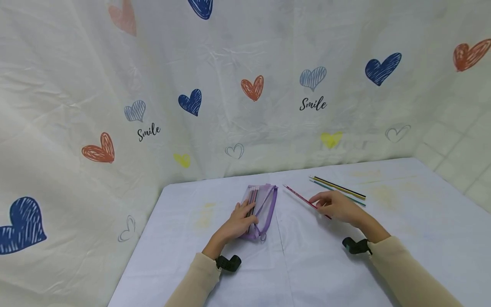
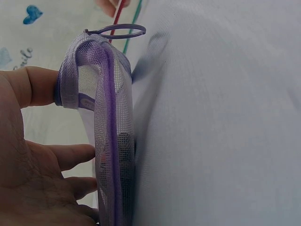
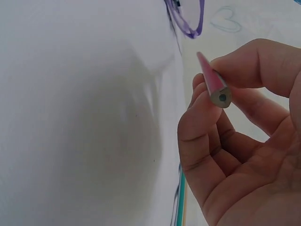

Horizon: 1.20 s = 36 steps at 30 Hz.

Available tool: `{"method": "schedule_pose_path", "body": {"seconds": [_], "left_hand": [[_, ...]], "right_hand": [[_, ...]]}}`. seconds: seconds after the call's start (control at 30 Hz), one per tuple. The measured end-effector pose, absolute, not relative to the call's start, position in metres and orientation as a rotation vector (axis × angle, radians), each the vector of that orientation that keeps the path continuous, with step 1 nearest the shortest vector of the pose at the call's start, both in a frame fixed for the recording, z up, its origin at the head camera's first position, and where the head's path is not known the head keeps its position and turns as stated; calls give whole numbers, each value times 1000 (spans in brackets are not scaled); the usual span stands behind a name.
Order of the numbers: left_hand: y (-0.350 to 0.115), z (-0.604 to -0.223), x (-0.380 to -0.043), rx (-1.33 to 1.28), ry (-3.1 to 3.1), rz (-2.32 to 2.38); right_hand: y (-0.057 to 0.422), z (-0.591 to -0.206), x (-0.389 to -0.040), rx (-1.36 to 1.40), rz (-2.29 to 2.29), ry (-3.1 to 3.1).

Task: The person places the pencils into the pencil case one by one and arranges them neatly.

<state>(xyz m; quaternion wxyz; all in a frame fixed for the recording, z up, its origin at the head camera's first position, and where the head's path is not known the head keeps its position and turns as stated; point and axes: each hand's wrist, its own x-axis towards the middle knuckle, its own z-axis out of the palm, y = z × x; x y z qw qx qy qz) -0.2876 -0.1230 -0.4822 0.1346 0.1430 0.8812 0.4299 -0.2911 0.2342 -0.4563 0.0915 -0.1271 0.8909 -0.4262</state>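
My right hand (image 1: 335, 207) pinches a red pencil (image 1: 299, 196) between thumb and fingers; its tip points toward the pouch in the head view. The right wrist view shows the pencil's blunt end (image 3: 221, 97) facing the camera. My left hand (image 1: 239, 221) rests on a purple mesh pencil pouch (image 1: 271, 211), fingers spread over it. Several pencils (image 1: 253, 197) show through the mesh. In the left wrist view the thumb and straight fingers touch the pouch's side (image 2: 113, 141), near its zipper and ring (image 2: 127, 32).
Beyond my right hand lie a black-and-yellow pencil pair (image 1: 339, 186) and a teal pencil (image 1: 326, 186) on the white-covered table (image 1: 161, 264). A white curtain printed with hearts (image 1: 215, 140) hangs behind the table's far edge. Dark cameras (image 1: 354, 245) sit on both wrists.
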Motion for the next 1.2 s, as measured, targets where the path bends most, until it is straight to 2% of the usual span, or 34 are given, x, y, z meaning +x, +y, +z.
{"method": "schedule_pose_path", "body": {"seconds": [1.2], "left_hand": [[-122,-484,-288,411,2563,1252]], "right_hand": [[177,-463,-281,-308,-1534,2352]]}}
